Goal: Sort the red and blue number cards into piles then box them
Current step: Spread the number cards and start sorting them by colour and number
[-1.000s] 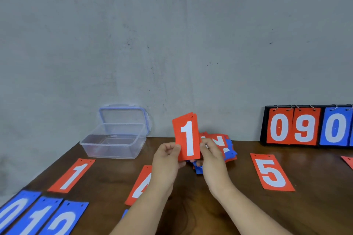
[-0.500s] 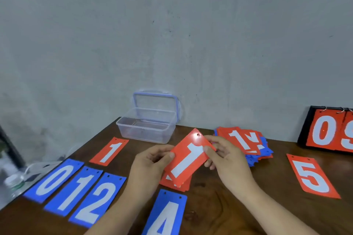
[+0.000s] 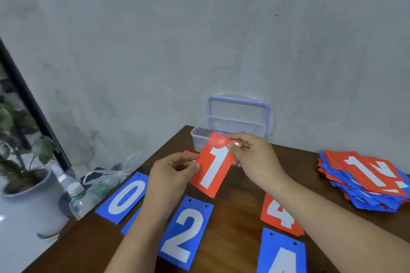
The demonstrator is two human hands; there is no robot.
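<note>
**Red number card marked "1" (image 3: 213, 167) held by both hands above the counter**

The left hand (image 3: 173, 175) pinches the card's left long edge between thumb and curled fingers. The right hand (image 3: 255, 157) pinches the top right corner, close to the punched hole. The card is tilted, its top leaning towards the right hand, and it is lifted off the brown wooden counter (image 3: 239, 239).

Just beyond the left hand's knuckles, the corner of another red card (image 3: 188, 152) peeks out flat on the counter. Directly behind the right hand sits a clear plastic box (image 3: 244, 126), with its blue-rimmed lid (image 3: 238, 107) standing upright against the wall.

Below the left wrist lie a blue card marked "0" (image 3: 126, 197) to its outer side and a blue card marked "2" (image 3: 185, 231) to its inner side. A further blue card (image 3: 131, 221) between them is mostly hidden by the forearm. Under the right forearm lies a red card marked "4" (image 3: 278, 213), and nearer the person than that is a blue card marked "4" (image 3: 282, 255).

Well out to the right of the right hand rests a loose mixed pile of red and blue cards (image 3: 366, 179), with a red "1" on top.
</note>
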